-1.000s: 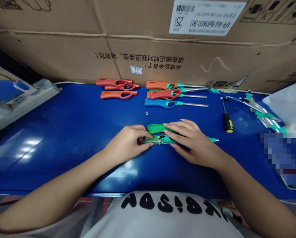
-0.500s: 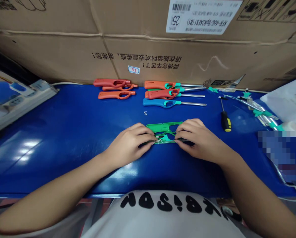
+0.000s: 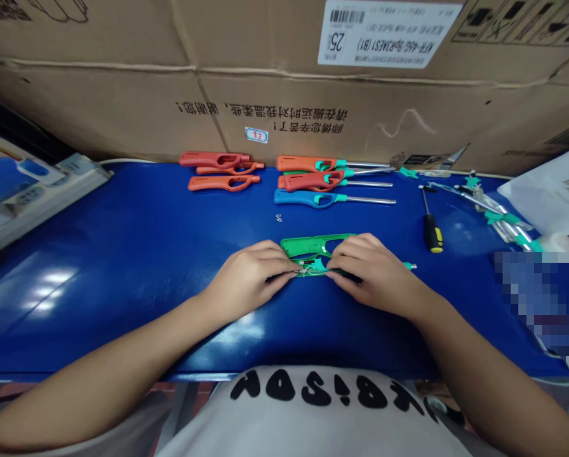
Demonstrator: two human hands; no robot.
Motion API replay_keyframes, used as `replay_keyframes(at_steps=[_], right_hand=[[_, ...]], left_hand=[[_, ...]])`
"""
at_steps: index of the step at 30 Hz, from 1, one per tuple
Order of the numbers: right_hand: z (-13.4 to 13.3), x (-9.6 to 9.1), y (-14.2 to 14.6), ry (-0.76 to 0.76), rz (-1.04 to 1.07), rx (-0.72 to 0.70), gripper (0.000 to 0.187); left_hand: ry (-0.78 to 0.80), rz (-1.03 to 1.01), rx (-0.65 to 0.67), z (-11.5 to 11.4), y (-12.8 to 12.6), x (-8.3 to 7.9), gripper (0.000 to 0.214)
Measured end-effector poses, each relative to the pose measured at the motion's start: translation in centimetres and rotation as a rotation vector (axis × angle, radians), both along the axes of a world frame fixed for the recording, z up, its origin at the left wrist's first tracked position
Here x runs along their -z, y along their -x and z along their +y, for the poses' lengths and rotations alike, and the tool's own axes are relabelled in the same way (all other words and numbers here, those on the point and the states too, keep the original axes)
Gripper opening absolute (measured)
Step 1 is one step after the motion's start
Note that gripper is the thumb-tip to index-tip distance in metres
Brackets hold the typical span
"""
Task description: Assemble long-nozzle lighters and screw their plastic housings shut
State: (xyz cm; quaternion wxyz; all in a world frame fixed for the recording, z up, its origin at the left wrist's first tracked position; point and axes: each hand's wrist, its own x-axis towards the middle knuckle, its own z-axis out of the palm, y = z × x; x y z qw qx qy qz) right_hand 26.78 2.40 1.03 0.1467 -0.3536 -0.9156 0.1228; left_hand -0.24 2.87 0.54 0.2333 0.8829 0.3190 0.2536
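Note:
A green lighter casing lies as two halves in front of me. Its upper half (image 3: pixel 300 246) rests on the table just beyond my fingers. Inside the lower half are a teal trigger (image 3: pixel 319 264), a small dark part and thin white wires. My left hand (image 3: pixel 253 276) is closed, thumb and fingers pinching the left end of the lower half. Over the right part of it my right hand (image 3: pixel 374 273) is closed, its fingertips beside the trigger. A metal tube tip (image 3: pixel 412 266) sticks out past the right hand. Fingers hide both ends of the casing.
Orange and red casings (image 3: pixel 225 183) lie at the back. Several lighters with metal tubes, including a blue one (image 3: pixel 303 197), lie right of them. A screwdriver (image 3: pixel 432 233), more tubes (image 3: pixel 506 222) and a white bag (image 3: pixel 551 197) are farther right. A cardboard box (image 3: pixel 136 108) stands behind.
My right hand has shifted slightly left along the lower half, its fingertips now beside the trigger. The metal tube tip shows beyond that hand. My left hand stays in nearly the same place.

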Motion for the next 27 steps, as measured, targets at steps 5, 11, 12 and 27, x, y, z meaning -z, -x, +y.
replay_keyframes(at_steps=[5, 11, 12, 27], right_hand=[[-0.2, -0.1, 0.2, -0.032, -0.008, 0.019, 0.014], [-0.4, 0.6, 1.1, -0.106, -0.016, 0.102, 0.015], [-0.4, 0.7, 1.2, -0.117, -0.022, 0.108, 0.015], [-1.1, 0.4, 1.4, -0.177, -0.054, -0.072, 0.030]], left_hand=[[-0.024, -0.005, -0.004, 0.0, 0.0, 0.2, 0.015], [-0.023, 0.010, -0.013, 0.0, 0.0, 0.2, 0.014], [-0.021, 0.013, -0.012, 0.0, -0.1, 0.1, 0.014], [0.017, 0.000, -0.011, 0.1, -0.1, 0.1, 0.016]])
